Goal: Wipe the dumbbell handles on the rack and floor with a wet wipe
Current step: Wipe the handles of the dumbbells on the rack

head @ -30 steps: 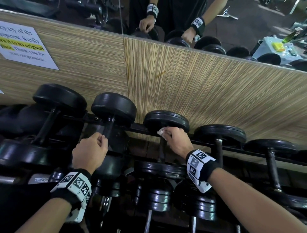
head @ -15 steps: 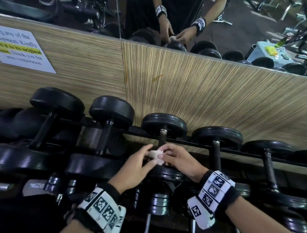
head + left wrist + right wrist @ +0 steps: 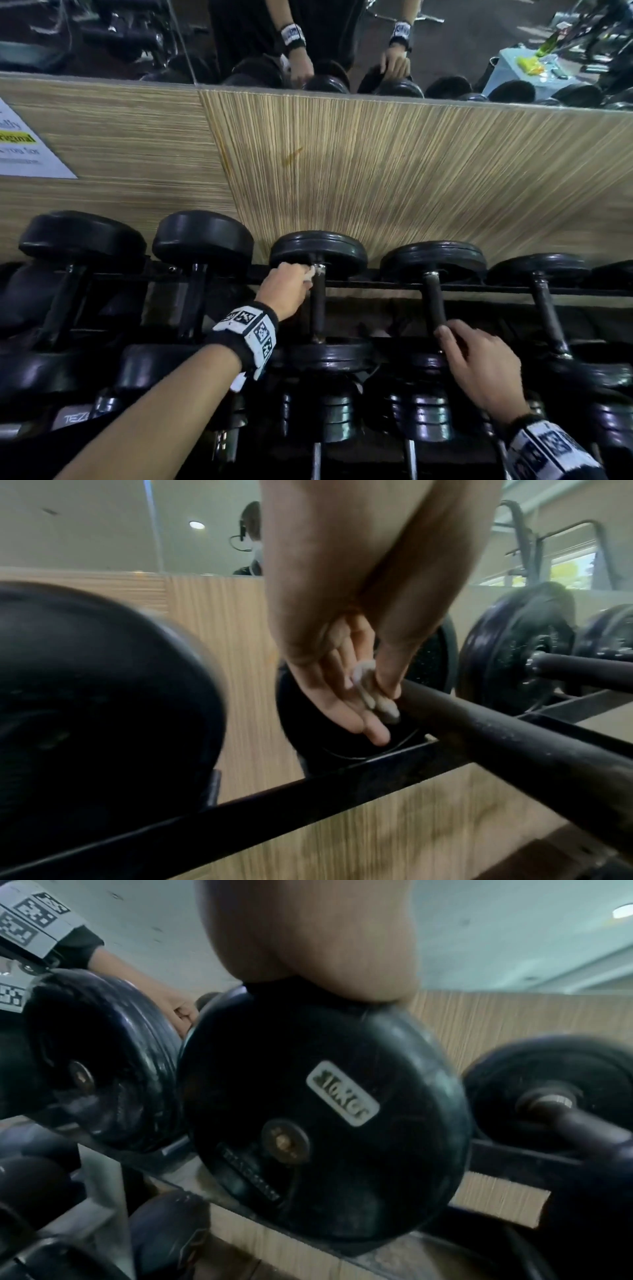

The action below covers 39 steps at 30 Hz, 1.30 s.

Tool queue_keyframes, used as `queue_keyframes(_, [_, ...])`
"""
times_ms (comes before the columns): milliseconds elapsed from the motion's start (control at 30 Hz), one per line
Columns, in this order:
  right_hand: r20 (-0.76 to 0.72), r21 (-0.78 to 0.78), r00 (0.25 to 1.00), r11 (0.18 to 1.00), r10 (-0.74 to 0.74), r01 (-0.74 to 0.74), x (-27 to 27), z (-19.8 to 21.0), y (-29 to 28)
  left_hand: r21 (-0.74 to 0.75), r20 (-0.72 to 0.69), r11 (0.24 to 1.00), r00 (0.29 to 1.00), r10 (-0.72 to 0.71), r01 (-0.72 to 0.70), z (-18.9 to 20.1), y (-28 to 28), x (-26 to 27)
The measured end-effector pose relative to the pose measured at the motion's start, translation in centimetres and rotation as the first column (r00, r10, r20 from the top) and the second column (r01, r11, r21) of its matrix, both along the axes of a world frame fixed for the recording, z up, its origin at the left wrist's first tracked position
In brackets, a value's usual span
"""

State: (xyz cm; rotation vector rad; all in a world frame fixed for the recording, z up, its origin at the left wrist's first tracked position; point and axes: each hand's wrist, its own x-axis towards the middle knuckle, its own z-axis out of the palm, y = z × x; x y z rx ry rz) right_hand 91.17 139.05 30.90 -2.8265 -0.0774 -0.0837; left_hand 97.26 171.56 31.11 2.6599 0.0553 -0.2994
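At a gym dumbbell rack (image 3: 479,286), a person's left hand (image 3: 286,286) pinches a crumpled white wet wipe (image 3: 368,681) between thumb and fingers, pressing it against the far end of a dumbbell handle (image 3: 318,308) beside its rear plate. The right hand (image 3: 479,366), fingers loosely bent, rests on the near end of the neighbouring dumbbell's handle (image 3: 434,301); whether it grips is unclear.

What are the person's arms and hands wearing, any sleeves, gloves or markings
Both forearms are bare, no sleeves, no gloves. The left hand and right hand each have a black wristband carrying a white block printed with square black-and-white code markers. No cables show.
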Motion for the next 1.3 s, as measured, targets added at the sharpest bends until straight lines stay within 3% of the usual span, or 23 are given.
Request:
queue_keyframes(100, [0.041,0.055,0.994,0.994,-0.099,0.096,0.0,-0.5,0.5,0.027,-0.064,0.995,0.994,-0.091,0.093,-0.2,-0.6,-0.6])
queue_keyframes(267, [0.152,0.105,0.986,0.993,-0.069,0.054,-0.1,-0.6,0.4,-0.122,-0.328,0.974,0.918,-0.222,0.192,-0.5,0.6,-3.2])
queue_keyframes(367, [0.164,0.119,0.984,0.991,-0.072,0.053,-0.2,-0.6,0.7,-0.211,-0.388,0.965,0.893,-0.228,0.155,0.1,0.6,-2.6])
queue_keyframes(433, [0.162,0.118,0.984,0.991,-0.075,0.056,-0.2,-0.4,0.7,-0.281,-0.379,0.958,0.91,-0.165,0.057,0.0,0.8,-1.3])
queue_keyframes(567, [0.168,0.115,0.983,0.992,-0.072,0.053,-0.3,-0.4,0.8,-0.399,-0.129,0.911,0.99,0.059,-0.106,-1.4,1.8,1.3])
queue_keyframes(700, [0.192,0.117,0.978,0.991,-0.083,0.061,-0.3,-0.5,0.9,-0.486,-0.125,0.874,0.99,-0.068,-0.002,-3.1,2.2,0.6])
queue_keyframes(800, [0.192,0.109,0.977,0.992,-0.088,0.068,-0.3,-0.6,0.8,-0.494,-0.3,0.869,0.942,-0.152,-0.017,-5.1,2.5,-2.5])
queue_keyframes(900, [0.166,0.099,0.982,0.992,-0.09,0.074,-0.2,-0.8,0.7,-0.54,-0.419,0.837,0.891,-0.175,-0.089,-4.7,2.1,-3.2])
queue_keyframes(1033, [0.159,0.087,0.984,0.994,-0.083,0.07,-0.2,-1.0,0.6,-0.616,-0.345,0.739,0.937,0.058,-0.273,-2.7,1.0,-0.1])
queue_keyframes(1100, [0.159,0.092,0.984,0.994,-0.075,0.061,-0.2,-0.8,0.6,-0.67,-0.265,0.685,0.954,0.139,-0.286,-2.2,1.0,1.1])
queue_keyframes(1200, [0.162,0.087,0.983,0.994,-0.085,0.072,-0.2,-0.8,0.7,-0.675,-0.181,0.714,0.98,0.085,-0.186,-3.1,1.7,1.3])
queue_keyframes(1300, [0.19,0.088,0.979,0.994,-0.077,0.061,-0.2,-0.7,0.8,-0.628,-0.251,0.77,0.966,-0.062,-0.113,-4.9,2.4,-0.2])
